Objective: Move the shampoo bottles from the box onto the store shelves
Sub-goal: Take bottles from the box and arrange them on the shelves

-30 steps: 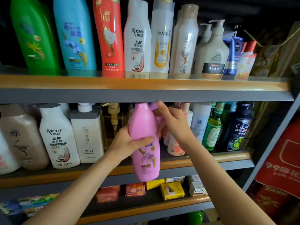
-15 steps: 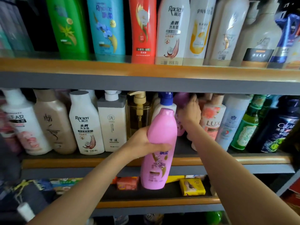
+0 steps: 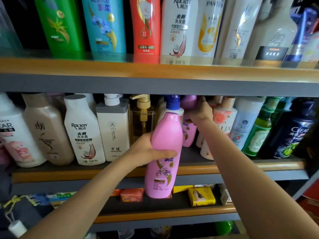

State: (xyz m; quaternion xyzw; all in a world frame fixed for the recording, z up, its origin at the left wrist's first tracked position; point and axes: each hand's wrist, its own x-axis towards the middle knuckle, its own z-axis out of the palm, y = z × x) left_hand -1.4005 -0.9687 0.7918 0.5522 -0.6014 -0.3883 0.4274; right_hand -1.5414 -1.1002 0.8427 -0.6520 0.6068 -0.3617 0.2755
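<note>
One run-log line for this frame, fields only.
left hand: grips pink bottle, off shelf | right hand: holds second pink bottle on middle shelf | phase: placing

The right hand [image 3: 201,112] hides most of the second pink bottle [image 3: 189,133]; top-shelf bottles are cropped above.

Left hand [image 3: 148,149] is wrapped around something, thumb across the front; right hand [image 3: 201,112] reaches further in, fingers curled.
</note>
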